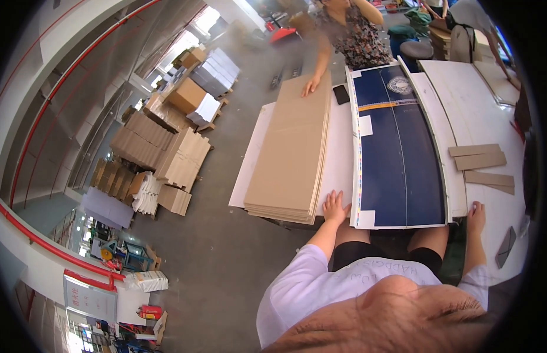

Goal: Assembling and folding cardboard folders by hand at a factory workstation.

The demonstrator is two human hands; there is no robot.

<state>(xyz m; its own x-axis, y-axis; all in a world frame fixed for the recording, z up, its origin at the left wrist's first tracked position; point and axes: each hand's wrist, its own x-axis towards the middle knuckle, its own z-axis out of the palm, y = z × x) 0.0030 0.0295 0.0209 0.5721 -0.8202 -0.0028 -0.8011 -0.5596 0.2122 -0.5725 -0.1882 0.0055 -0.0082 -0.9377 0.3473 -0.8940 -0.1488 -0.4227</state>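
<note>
My left hand [335, 207] lies on the white tabletop [337, 170] with its fingers spread, holding nothing. It is between a stack of tan cardboard sheets [291, 147] and a large dark blue printed sheet [397, 159]. That sheet has white margins, a round pale emblem and a yellow band near its far end. On the other side, my right hand [476, 216] rests at the near edge of the table, right of the printed sheet. Its fingers are too small and turned to read. Cardboard strips [478, 157] lie just beyond it.
Across the table a co-worker's hand [310, 87] touches the cardboard stack. A black phone [341, 95] lies by its far right corner. A dark angular object [506, 247] sits at the right. Pallets of stacked cardboard [143, 141] stand on the floor to the left.
</note>
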